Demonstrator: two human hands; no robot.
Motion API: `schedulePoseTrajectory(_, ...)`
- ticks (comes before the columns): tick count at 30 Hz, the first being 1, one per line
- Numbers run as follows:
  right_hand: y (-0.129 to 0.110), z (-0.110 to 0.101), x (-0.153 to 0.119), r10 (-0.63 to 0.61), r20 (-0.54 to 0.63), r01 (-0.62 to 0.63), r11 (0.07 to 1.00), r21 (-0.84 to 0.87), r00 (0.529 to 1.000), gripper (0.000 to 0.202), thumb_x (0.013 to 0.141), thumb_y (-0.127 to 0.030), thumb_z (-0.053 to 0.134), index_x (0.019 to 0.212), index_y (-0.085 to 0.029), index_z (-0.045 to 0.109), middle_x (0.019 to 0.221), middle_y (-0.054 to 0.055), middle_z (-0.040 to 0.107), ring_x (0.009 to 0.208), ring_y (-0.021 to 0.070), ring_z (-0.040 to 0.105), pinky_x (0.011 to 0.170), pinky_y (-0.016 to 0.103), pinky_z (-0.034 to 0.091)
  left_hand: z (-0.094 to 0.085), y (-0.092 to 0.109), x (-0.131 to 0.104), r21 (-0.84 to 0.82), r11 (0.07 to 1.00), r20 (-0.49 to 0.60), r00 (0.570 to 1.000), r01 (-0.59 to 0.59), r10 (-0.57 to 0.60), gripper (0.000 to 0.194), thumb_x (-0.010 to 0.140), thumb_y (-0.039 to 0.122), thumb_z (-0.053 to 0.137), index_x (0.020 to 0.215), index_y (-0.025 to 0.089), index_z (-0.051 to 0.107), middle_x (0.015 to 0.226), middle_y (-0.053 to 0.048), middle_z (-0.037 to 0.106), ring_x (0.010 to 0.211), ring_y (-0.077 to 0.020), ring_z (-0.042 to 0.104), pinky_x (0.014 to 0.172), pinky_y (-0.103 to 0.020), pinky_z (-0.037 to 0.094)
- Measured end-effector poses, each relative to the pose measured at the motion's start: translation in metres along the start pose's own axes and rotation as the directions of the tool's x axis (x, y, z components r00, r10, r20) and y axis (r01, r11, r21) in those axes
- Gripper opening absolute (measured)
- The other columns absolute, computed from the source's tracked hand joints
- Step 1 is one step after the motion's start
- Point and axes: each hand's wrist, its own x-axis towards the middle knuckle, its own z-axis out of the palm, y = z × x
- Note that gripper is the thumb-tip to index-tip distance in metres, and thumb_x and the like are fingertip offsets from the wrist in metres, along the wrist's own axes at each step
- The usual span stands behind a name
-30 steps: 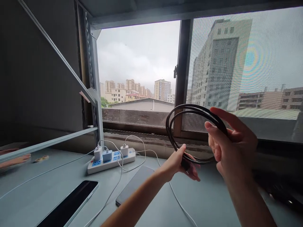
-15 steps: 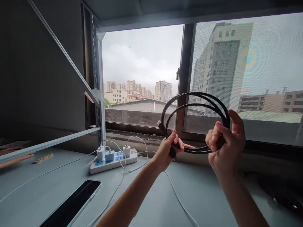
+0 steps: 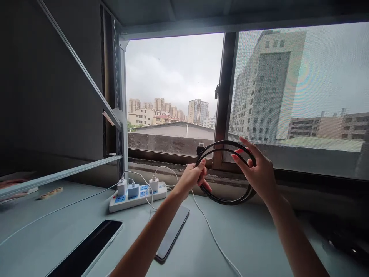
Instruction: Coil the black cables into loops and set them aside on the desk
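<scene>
A coiled black cable (image 3: 223, 202) is held up in front of the window, its loops forming a ring. My left hand (image 3: 192, 177) is closed around the ring's left side, thumb on top. Just above that hand a plug (image 3: 200, 149) with a black body and a pale tip sticks up from the coil. My right hand (image 3: 258, 169) is at the ring's right side, thumb and fingers spread apart and pointing left. The loops pass between its thumb and fingers without a tight grip showing.
On the table (image 3: 219, 231) stands a white power strip (image 3: 135, 200) with chargers and thin white cords. One phone (image 3: 89, 246) lies at left; another phone (image 3: 174, 234) is partly behind my left forearm. A metal frame post (image 3: 122, 115) rises at left. Dark items (image 3: 340, 238) lie at right.
The coil has come lower, its loops drawn into a tighter ring. My right hand has moved left and its fingers have spread. A second phone now shows beside my left forearm.
</scene>
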Motion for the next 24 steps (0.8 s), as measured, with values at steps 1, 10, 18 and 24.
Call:
schedulePoseTrajectory(1,0.002,0.001,0.000,-0.006,0.029,0.006,1.000,0.000,1.000,0.047,0.081,-0.043,0.064,0.124,-0.026,0.059,0.092,0.002,0.068,0.041,0.0043,0.037,0.043,0.023,0.043,0.000,-0.003,0.001,-0.033,0.999,-0.018,1.000,0.011,-0.012,0.060,0.068,0.073,0.063,0.053,0.018,0.043,0.032,0.007,0.028,0.041,-0.0188,0.058,0.044,-0.021,0.036)
schedulePoseTrajectory(10,0.008,0.012,-0.003,0.159,-0.063,-0.155,0.986,0.063,0.985,0.042,0.083,-0.042,0.060,0.119,-0.021,0.064,0.086,0.003,0.066,0.038,0.0053,0.044,0.039,0.023,0.045,0.012,-0.019,0.010,-0.176,0.984,-0.025,0.999,0.018,-0.023,0.060,0.073,0.066,0.065,0.050,0.020,0.035,0.037,0.007,0.024,0.046,-0.0134,0.050,0.051,-0.022,0.040)
schedulePoseTrajectory(18,0.010,0.009,-0.002,0.257,-0.005,-0.250,0.944,0.214,0.966,0.048,0.079,-0.050,0.063,0.118,-0.022,0.067,0.072,0.000,0.060,0.037,0.0055,0.041,0.029,0.020,0.037,0.005,-0.015,0.011,-0.398,0.910,0.200,0.979,0.120,-0.041,0.062,0.075,0.076,0.051,0.058,0.017,0.042,0.042,0.009,0.022,0.039,-0.0061,0.022,0.042,-0.017,0.029)
schedulePoseTrajectory(24,0.004,0.016,-0.004,0.261,0.014,-0.258,0.945,0.202,0.965,0.045,0.080,-0.048,0.062,0.116,-0.022,0.068,0.064,-0.001,0.058,0.039,0.0070,0.041,0.031,0.020,0.033,-0.008,-0.016,0.018,-0.467,0.852,0.274,0.955,0.237,-0.116,0.073,0.085,0.075,0.008,0.052,0.018,0.039,0.037,0.008,0.015,0.034,-0.0072,0.014,0.037,-0.018,0.029)
